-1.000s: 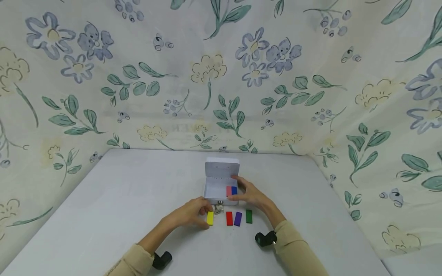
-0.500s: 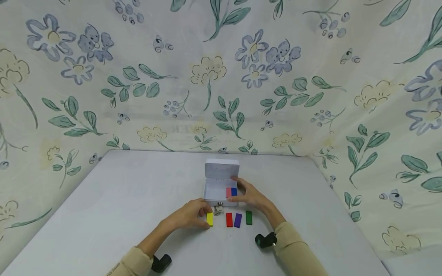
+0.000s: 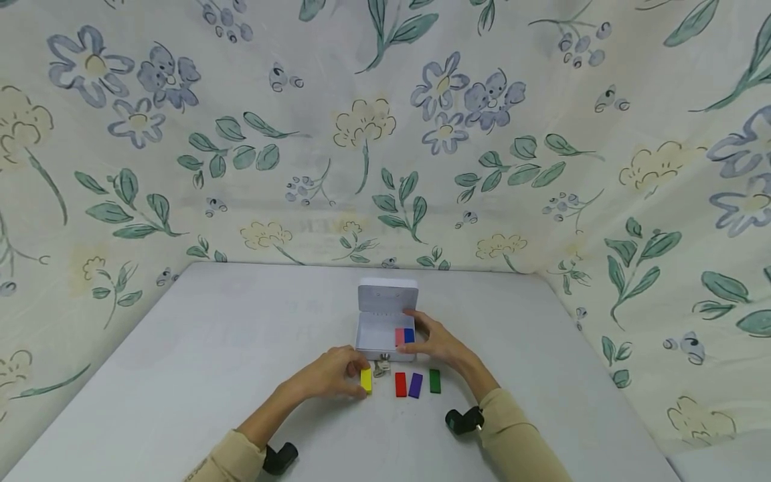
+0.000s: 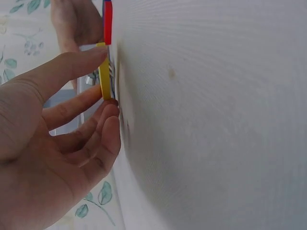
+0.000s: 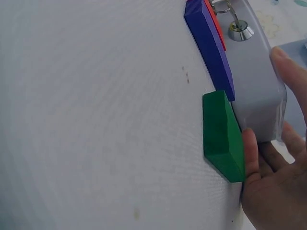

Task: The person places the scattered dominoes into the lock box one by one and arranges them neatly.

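My left hand (image 3: 330,375) pinches a yellow block (image 3: 366,381) by its two ends, between thumb and index finger, as the left wrist view (image 4: 104,72) shows. A small white metal cash box (image 3: 370,355) stands with its lid (image 3: 387,295) raised. My right hand (image 3: 436,340) holds the box's right side, thumb on the front rim and fingers along the side wall. Inside, by the right wall, lie a pink block (image 3: 399,337) and a blue block (image 3: 409,335). In front of the box lie a red block (image 3: 400,385), a purple block (image 3: 415,385) and a green block (image 3: 435,381).
Keys (image 3: 382,367) hang from the lock (image 5: 240,30) on the box's front, between the yellow and red blocks. The white tabletop (image 3: 241,314) runs back to a flower-patterned cloth (image 3: 325,161). Black wrist cameras (image 3: 464,420) sit at both sleeves.
My left thumb and index finger have closed on the yellow block, which has moved very slightly towards the box. The right hand and the box stay in place.
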Demonstrator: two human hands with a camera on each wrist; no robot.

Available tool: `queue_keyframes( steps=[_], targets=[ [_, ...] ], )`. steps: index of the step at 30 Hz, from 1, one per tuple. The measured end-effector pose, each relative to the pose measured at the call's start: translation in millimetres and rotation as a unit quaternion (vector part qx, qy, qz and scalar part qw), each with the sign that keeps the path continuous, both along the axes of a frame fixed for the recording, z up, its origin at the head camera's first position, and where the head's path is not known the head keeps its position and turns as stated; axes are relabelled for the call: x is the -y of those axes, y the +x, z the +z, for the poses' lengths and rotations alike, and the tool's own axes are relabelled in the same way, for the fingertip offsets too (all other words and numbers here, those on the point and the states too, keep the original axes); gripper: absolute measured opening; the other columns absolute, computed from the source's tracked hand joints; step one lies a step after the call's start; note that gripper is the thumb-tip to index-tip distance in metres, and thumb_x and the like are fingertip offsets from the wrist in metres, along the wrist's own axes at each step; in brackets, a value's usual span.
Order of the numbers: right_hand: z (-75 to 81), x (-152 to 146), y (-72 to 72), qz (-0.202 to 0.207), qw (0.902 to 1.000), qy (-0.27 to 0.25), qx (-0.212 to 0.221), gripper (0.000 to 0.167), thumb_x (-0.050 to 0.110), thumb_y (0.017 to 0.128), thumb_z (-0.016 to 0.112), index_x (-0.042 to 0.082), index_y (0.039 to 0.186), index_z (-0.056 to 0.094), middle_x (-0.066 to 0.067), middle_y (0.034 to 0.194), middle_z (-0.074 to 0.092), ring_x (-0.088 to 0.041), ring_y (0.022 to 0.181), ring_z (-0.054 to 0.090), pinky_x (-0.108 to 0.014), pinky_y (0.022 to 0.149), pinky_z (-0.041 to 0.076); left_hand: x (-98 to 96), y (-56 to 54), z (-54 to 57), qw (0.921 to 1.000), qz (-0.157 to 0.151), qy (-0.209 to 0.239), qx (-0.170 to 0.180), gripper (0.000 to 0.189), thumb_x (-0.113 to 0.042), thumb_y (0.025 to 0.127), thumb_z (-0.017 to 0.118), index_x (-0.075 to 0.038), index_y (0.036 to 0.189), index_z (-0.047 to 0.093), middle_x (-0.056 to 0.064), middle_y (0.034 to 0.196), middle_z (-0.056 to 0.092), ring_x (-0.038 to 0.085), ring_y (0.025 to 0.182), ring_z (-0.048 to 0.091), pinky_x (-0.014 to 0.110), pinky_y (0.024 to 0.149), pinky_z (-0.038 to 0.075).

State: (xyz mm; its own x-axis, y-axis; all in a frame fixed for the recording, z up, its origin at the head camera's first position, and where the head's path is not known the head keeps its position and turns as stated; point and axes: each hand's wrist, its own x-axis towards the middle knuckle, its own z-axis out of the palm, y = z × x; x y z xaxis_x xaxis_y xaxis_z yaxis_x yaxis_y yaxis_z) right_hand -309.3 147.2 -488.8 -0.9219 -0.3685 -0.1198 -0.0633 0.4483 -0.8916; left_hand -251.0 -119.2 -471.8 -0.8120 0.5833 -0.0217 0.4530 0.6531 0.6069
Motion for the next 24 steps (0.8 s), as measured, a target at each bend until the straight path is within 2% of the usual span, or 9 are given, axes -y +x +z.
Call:
queue_keyframes(
  steps=[6, 12, 24],
  targets=[
    [-0.8, 0, -1.0, 0.001, 0.9999, 0.010, 0.000, 0.093, 0.040, 0.076, 0.082, 0.026, 0.153, 0.032, -0.011, 0.163, 0.023, -0.034, 0.151, 0.020, -0.054, 0.120, 0.021, 2.0, 0.0, -0.6, 0.9998, -0.003, 0.012, 0.013, 0.040, -0.023, 0.074, 0.085, -0.008, 0.108, 0.070, -0.003, 0.096, 0.067, 0.012, 0.085, 0.059, 0.023, 0.075, 0.053],
    [0.4, 1, 0.0, -0.005, 0.9999, 0.014, -0.003, 0.092, 0.040, 0.077, 0.082, 0.027, 0.153, 0.032, -0.010, 0.163, 0.024, -0.032, 0.152, 0.020, -0.054, 0.121, 0.021, 2.7, 0.0, -0.3, 0.9996, -0.011, 0.020, -0.015, 0.039, -0.024, 0.075, 0.084, -0.007, 0.108, 0.071, -0.001, 0.099, 0.069, 0.010, 0.083, 0.060, 0.021, 0.073, 0.052],
    [-1.3, 0, -1.2, -0.002, 0.9999, 0.012, -0.003, 0.094, 0.040, 0.076, 0.082, 0.025, 0.154, 0.031, -0.012, 0.163, 0.023, -0.034, 0.152, 0.019, -0.056, 0.120, 0.022, 3.8, 1.4, 13.1, 0.9983, 0.007, 0.048, -0.031, 0.038, -0.029, 0.080, 0.079, -0.009, 0.112, 0.073, 0.001, 0.105, 0.071, 0.016, 0.090, 0.060, 0.020, 0.071, 0.051]
  ],
)
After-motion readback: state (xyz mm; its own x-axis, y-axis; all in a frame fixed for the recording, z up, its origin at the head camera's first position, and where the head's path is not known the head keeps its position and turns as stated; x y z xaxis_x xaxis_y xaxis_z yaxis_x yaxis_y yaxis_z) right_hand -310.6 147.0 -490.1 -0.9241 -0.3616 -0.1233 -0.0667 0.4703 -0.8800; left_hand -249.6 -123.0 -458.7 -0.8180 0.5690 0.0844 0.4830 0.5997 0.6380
